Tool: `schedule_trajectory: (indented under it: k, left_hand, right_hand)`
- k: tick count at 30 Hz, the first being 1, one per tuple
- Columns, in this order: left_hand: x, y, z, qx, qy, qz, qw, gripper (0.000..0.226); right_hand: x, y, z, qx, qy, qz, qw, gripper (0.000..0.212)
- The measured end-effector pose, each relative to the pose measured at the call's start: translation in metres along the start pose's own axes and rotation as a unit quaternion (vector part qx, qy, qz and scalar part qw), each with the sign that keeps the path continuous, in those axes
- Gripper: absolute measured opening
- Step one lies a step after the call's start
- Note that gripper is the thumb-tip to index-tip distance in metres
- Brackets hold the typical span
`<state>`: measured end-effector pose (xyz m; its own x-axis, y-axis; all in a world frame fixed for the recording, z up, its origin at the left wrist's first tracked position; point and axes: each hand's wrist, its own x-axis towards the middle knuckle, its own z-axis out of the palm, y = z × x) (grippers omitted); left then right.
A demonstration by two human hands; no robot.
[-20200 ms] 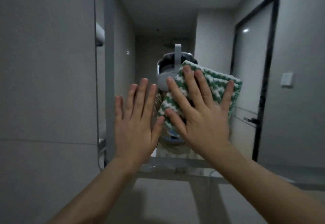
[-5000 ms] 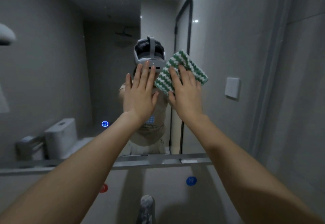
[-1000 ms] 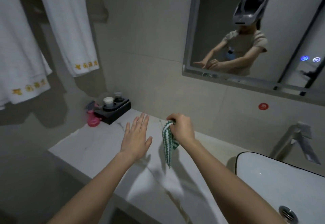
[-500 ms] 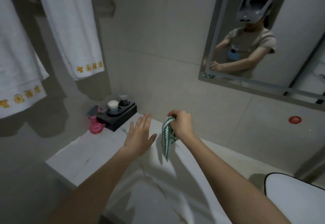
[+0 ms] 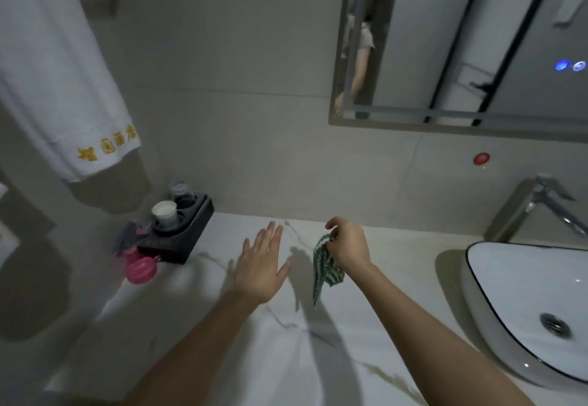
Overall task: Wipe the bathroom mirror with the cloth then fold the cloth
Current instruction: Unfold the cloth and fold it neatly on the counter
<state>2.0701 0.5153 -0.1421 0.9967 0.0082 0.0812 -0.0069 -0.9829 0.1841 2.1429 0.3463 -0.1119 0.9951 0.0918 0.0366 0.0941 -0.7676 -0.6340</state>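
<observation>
Green-and-white striped cloth now hangs bunched from the right hand, pinched at its top edge between thumb and fingers and dangling over the marble counter. Five seconds ago both hands were flat on the mirror, the cloth spread under the right palm; the view has since dropped to the counter and the mirror sits at one o'clock, untouched. Wiping therefore appears finished, and the folding stage is judged to be starting.

Left hand hovers at nine o'clock from the cloth, palm down, fingers spread wide, holding nothing, near the cloth but apart from it. Over the last second it has kept that open posture while the cloth remained gathered.

Black cup holder and a pink item stand at ten o'clock, well apart; the basin lies at three o'clock. Clear counter lies directly beneath the cloth, adequate for laying it flat. No fold is yet visible.
</observation>
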Motion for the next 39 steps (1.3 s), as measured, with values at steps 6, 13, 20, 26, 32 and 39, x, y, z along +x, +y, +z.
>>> schedule_trajectory:
  k: [6,13,20,26,32,39]
  left_hand:
    - [-0.015,0.009,0.020,-0.006,-0.046,0.048,0.998,0.068]
    - [-0.030,0.012,0.062,0.029,-0.070,0.065,0.995,0.069]
    - [-0.038,0.005,0.089,0.021,-0.084,0.078,0.993,0.073]
    - [-0.058,0.015,0.116,0.026,-0.070,0.099,0.992,0.065]
    - [-0.082,0.016,0.136,0.022,-0.074,0.086,0.993,0.097]
    - [-0.105,0.013,0.149,0.043,-0.081,0.070,0.993,0.101]
  right_hand:
    - [-0.012,0.025,0.013,-0.038,0.007,0.049,0.998,0.037]
    - [-0.021,0.058,0.044,-0.063,-0.010,0.093,0.994,0.036]
    - [-0.044,0.086,0.072,-0.008,-0.055,0.108,0.993,0.035]
    - [-0.079,0.101,0.095,-0.003,-0.122,0.069,0.990,0.038]
    - [-0.113,0.121,0.115,0.007,-0.209,0.030,0.977,0.049]
    - [-0.127,0.144,0.105,0.094,-0.110,0.055,0.988,0.031]
